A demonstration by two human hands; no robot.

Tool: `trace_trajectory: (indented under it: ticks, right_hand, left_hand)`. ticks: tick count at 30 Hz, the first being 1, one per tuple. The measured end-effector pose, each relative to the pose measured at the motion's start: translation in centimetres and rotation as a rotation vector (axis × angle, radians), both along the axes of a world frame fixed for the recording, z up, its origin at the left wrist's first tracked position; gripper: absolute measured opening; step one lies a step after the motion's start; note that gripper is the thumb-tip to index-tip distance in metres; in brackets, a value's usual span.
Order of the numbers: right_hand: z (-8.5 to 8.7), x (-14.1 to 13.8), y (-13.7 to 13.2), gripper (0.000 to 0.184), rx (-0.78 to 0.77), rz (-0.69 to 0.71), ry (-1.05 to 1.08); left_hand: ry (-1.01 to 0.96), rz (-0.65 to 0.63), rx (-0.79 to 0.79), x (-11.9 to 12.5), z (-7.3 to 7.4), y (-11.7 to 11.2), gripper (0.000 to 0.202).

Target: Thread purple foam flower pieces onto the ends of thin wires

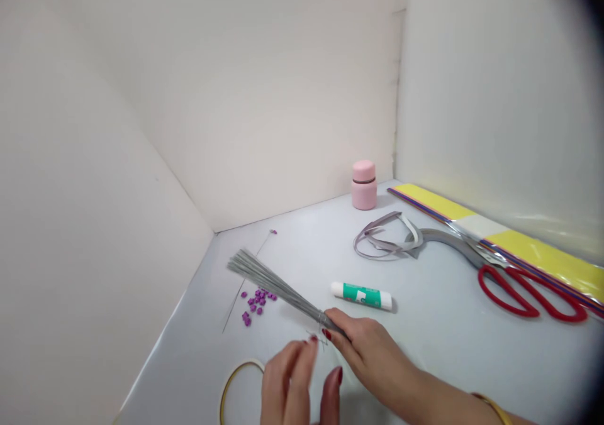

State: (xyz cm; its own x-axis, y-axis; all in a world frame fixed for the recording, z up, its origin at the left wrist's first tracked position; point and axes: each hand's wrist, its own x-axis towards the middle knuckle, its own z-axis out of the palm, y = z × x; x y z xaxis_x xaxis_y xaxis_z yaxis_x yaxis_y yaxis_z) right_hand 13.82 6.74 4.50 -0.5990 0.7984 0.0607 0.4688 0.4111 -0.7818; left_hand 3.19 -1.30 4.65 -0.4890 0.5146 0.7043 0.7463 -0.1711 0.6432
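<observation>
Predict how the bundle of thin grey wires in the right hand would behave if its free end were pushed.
The bundle is probably fairly stiff, since it juts straight out from the right hand. Its free end may splay, as it fans wider than the gripped part.

The bundle of thin grey metal wires (pixel 278 287) has its lower end hidden inside the right hand (pixel 365 343). Left of that grip, the blurred left hand (pixel 292 387) and a round cream-and-gold ring (pixel 245 362) are cut off by the bottom edge. Beyond the grip, print on the green-and-white cylindrical glue stick (pixel 361 295) is too small to read.
</observation>
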Motion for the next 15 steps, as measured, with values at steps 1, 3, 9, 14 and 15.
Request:
trace_trajectory:
  ticks: [1, 3, 9, 14, 15]
  right_hand:
    - [0.1, 0.0, -0.1, 0.017, 0.008, 0.005, -0.005]
    - [0.2, 0.0, -0.2, 0.017, 0.022, 0.018, -0.007]
    - [0.5, 0.1, -0.5, 0.022, -0.12, 0.068, 0.183]
    - [1.2, 0.1, -0.6, 0.029, -0.488, 0.15, 0.439]
    - [1.4, 0.1, -0.7, 0.031, -0.575, 0.155, 0.469]
  left_hand:
    - [0.006, -0.054, -0.027, -0.4, 0.2, 0.3, 0.041]
    - [0.001, -0.179, -0.088, -1.0, 0.8, 0.8, 0.031]
    - [-0.637, -0.23, -0.257, -3.0, 2.4, 1.2, 0.011]
    - [-1.428, -0.243, -0.232, -3.6, 0.9, 1.7, 0.033]
    - [-1.479, -0.232, -0.237, -3.4, 0.4, 1.7, 0.036]
